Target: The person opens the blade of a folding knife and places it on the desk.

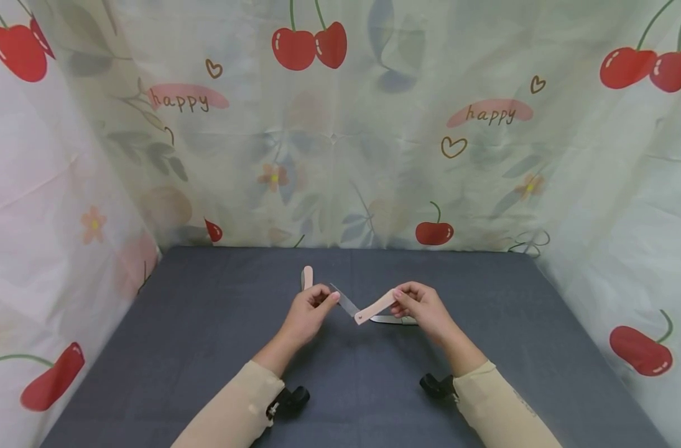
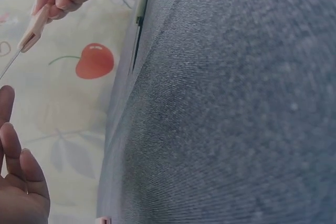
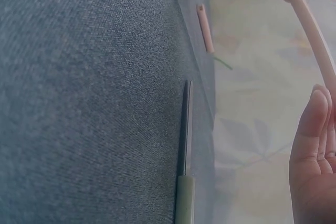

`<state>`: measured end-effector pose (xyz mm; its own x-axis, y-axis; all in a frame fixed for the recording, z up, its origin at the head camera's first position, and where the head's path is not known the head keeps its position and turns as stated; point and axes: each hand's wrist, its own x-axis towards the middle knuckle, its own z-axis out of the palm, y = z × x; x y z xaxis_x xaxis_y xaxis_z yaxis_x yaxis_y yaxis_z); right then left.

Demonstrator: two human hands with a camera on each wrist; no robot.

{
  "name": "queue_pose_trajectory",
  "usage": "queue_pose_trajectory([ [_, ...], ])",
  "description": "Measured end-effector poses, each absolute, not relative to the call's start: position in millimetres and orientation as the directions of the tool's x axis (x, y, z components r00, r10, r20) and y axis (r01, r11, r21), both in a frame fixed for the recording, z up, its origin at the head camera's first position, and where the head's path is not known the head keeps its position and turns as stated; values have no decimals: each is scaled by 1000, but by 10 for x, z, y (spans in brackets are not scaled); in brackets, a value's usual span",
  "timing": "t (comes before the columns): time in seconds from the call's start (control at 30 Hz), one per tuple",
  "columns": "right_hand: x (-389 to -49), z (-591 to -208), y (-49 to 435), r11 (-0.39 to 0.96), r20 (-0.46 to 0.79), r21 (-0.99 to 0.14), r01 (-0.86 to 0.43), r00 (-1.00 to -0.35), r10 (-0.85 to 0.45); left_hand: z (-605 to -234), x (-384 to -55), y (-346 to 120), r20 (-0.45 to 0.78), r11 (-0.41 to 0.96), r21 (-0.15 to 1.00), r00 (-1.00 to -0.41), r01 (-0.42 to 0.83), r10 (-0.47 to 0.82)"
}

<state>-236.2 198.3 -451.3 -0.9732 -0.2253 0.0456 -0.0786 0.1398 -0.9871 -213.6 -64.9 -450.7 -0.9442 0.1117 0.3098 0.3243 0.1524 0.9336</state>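
Note:
A folding knife with a pink handle (image 1: 375, 307) is held above the table, its thin grey blade (image 1: 347, 303) swung out at an angle. My right hand (image 1: 428, 309) pinches the far end of that handle between thumb and fingers. At the blade, my left hand (image 1: 308, 312) holds it between thumb and fingertips. In the left wrist view the blade shows almost edge-on, running out of the slotted handle (image 2: 32, 32). Beneath the right hand lies a knife with a pale green handle (image 3: 185, 198), its blade (image 1: 384, 320) pointing left.
Behind the left hand, a second pink-handled piece (image 1: 308, 277) lies on the dark grey table (image 1: 206, 354), partly hidden in the head view. A cherry-print curtain (image 1: 340, 155) encloses the back and both sides. Black wrist mounts (image 1: 292, 399) hang below both sleeves.

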Motion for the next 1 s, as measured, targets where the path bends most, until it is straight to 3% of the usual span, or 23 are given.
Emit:
queue_pose_trajectory([
  [0.3, -2362, -4481, 1997, 106, 18, -993, -44, -974, -228, -4655, -2266, -666, 237, 142, 958, -966, 250, 105],
  [0.5, -2367, -4454, 2029, 157, -13, -987, -39, -949, -316, -4591, -2304, -733, 136, 217, 960, -974, 174, 180],
  [1.0, -2398, -4401, 2097, 278, -110, -960, -32, -870, -481, -4522, -2366, -876, 65, 232, 954, -888, 189, 455],
])
